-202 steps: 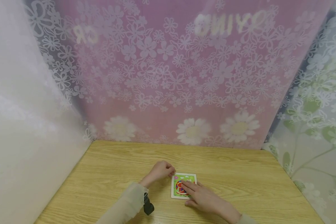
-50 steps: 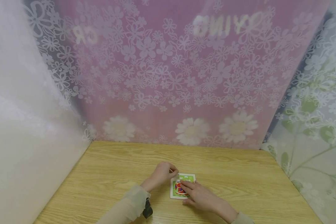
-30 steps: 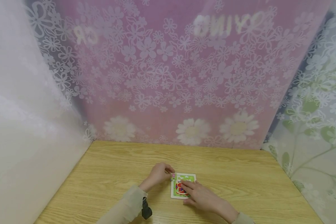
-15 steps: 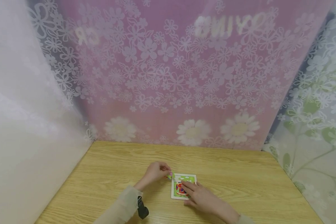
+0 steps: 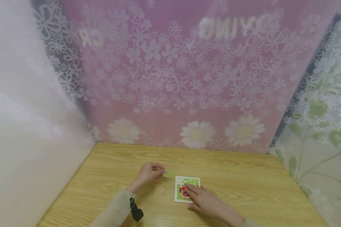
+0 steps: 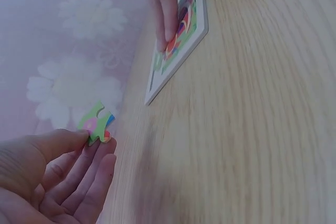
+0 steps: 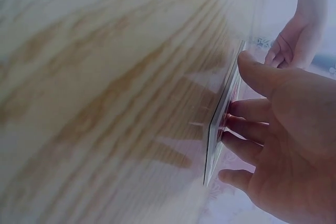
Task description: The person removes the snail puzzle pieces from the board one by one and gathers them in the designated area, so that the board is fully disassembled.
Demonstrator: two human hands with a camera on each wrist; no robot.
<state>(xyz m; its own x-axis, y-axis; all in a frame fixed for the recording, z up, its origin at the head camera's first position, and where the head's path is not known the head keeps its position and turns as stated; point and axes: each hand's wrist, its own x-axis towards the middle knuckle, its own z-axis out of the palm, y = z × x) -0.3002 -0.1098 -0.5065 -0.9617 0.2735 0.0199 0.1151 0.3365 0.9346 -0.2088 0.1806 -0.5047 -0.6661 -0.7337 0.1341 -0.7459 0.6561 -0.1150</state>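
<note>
A green jigsaw piece [image 5: 165, 173] with a pink spot is pinched between the thumb and fingers of my left hand [image 5: 148, 175], left of the puzzle and apart from it. In the left wrist view the piece [image 6: 96, 123] also shows a little blue and red along its edge. On the table lies a small square jigsaw puzzle [image 5: 176, 193] with a white border and a green, red and purple picture. Its upper left corner shows pale bare backing. My right hand [image 5: 208, 201] rests on the puzzle with its fingers stretched out, hiding the lower right part.
The wooden table [image 5: 125, 157] carries the puzzle. A pink flowered sheet [image 5: 170, 94] rises behind it, with a pale sheet [image 5: 39, 126] at the left and a flowered one [image 5: 324, 126] at the right. A black strap [image 5: 135, 209] hangs at the left wrist.
My left hand has lifted the green corner piece out of the puzzle and carried it left, away from the border. My right hand has stayed on the puzzle.
</note>
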